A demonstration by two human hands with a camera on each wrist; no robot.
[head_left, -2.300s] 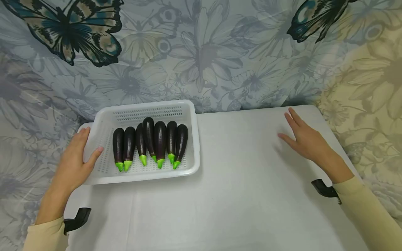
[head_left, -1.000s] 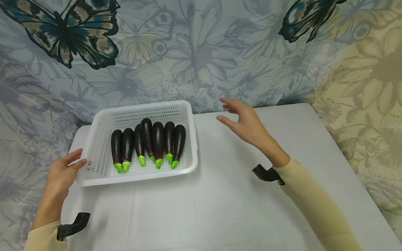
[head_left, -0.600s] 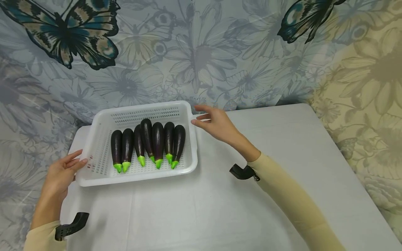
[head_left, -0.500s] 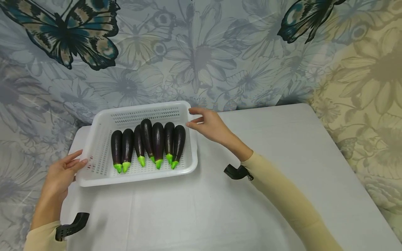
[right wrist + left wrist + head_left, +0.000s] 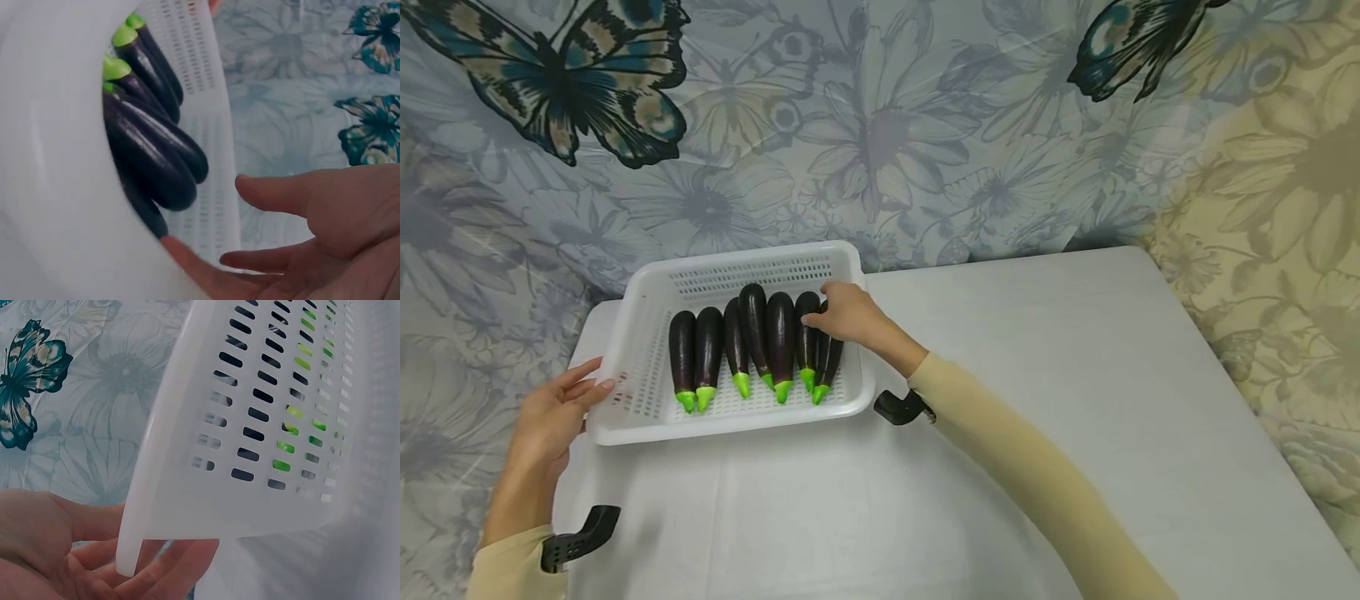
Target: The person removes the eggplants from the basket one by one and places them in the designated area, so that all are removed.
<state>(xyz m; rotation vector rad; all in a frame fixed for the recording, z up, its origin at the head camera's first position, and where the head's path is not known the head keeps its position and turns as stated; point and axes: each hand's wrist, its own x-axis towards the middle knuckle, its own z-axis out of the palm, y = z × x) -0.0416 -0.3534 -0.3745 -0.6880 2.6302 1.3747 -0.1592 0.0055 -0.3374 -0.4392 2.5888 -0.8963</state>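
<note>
A white perforated plastic basket (image 5: 730, 429) holds several dark purple eggplants (image 5: 781, 333) in a row, their green stem ends toward the person. My left hand (image 5: 550, 417) holds the basket's left end; in the left wrist view its fingers (image 5: 187, 565) curl beneath the rim, with the thumb on the other side. Reaching over the right rim, my right hand (image 5: 853, 315) is above the rightmost eggplant (image 5: 830, 362) and hides its upper part. Thumb and fingers are spread apart there, and in the right wrist view the thumb (image 5: 275, 192) stands away from the eggplants.
The basket stands on a white-covered table (image 5: 1000, 400), near its back left corner. A floral cloth (image 5: 887, 150) with butterflies hangs behind the table. A black wrist mount (image 5: 580, 537) sits on the left forearm and another mount (image 5: 901, 408) on the right.
My right hand has come from the far right of the table, leftward over the basket rim to the eggplants. The left hand has slid down the basket's left end and taken hold of its rim.
</note>
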